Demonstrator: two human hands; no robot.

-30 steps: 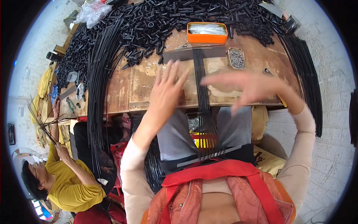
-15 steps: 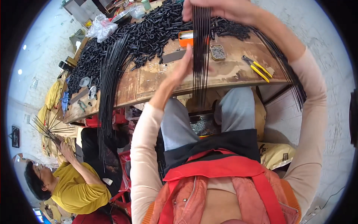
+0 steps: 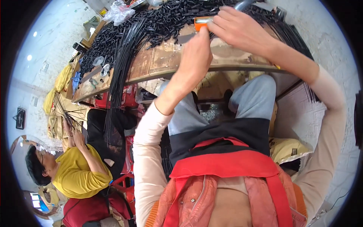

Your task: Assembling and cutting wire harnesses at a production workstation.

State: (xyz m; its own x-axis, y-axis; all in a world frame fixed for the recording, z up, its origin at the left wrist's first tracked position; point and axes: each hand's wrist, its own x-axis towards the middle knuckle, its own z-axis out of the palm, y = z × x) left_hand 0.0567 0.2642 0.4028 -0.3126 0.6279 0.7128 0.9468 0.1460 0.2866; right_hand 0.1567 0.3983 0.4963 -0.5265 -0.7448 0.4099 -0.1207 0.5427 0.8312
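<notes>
A: Where do we see the orange box (image 3: 198, 26)?

B: It lies just beyond our left hand (image 3: 196, 55); its long axis seems to run left to right; our right hand (image 3: 242, 32) hides its right part, so we judge this one nearer; both hands have curled fingers, but whether they pinch something, we cannot tell.

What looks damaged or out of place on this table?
The wooden tabletop looks patchy and worn. Long black rods overhang its near edge, and small black parts lie in a loose, untidy heap.
</notes>
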